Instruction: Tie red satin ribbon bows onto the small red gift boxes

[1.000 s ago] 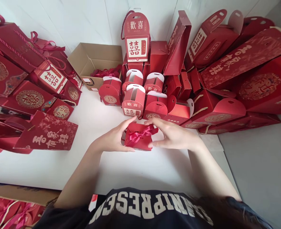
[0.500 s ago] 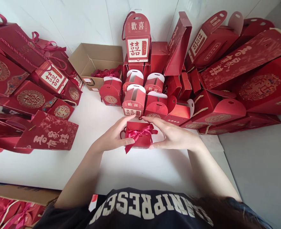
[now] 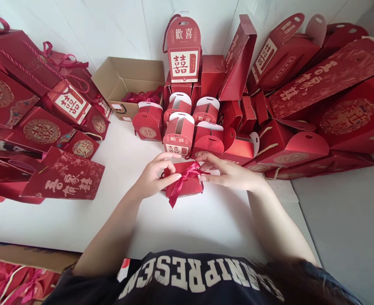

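A small red gift box [image 3: 187, 186] with a dark pink ribbon bow [image 3: 187, 173] sits on the white table [image 3: 180, 224] just in front of me. My left hand [image 3: 153, 176] grips the box's left side, its index finger and thumb pinching the ribbon. On the other side my right hand [image 3: 228, 173] pinches the bow's right loop with its fingertips. One ribbon tail hangs down over the box's front.
Rows of small red boxes [image 3: 179, 135] stand right behind the hands. Large red gift bags [image 3: 31, 114] pile at the left and red bags [image 3: 327, 97] at the right. An open cardboard box [image 3: 126, 84] with ribbons sits at the back. Another carton [image 3: 18, 271] lies at lower left.
Both hands went from cupping the box's sides to pinching the ribbon bow on top. The box shifted slightly and a ribbon tail now hangs over its front.
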{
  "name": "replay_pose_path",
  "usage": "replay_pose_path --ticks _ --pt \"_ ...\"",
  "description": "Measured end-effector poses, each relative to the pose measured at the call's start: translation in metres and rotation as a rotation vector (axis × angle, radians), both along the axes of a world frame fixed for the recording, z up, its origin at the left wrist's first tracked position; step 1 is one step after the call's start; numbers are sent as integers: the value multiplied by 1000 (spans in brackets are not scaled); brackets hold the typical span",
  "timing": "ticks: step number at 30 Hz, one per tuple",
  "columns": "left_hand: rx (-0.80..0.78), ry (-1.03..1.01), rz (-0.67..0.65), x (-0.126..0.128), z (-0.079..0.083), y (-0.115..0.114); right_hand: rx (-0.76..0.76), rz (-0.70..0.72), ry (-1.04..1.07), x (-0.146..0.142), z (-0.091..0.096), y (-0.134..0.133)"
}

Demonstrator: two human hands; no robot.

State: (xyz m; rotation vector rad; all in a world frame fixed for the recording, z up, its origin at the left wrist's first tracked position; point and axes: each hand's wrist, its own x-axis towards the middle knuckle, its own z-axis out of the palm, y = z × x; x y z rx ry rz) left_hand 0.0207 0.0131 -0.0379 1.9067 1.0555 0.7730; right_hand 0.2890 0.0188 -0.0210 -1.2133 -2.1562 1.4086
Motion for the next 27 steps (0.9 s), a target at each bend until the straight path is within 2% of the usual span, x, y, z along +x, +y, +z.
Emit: replay_pose_path --ticks 4,10,15,20,24,27 --pt "-98 -68 -13 -3 -2 3 23 -9 53 -1 0 0" --pt "-73 -39 28 -5 -4 5 192 -69 59 -4 11 -7" --pt "-75 -45 48 -5 -6 5 292 18 112 -5 21 -12" --pt "-70 -88 72 -9 -8 7 348 50 10 0 27 -15" --pt "-70 -111 -3 -18 -6 10 392 46 -34 1 28 -16" --pt "-13 -30 -109 -24 -1 11 414 9 -56 0 28 -17"
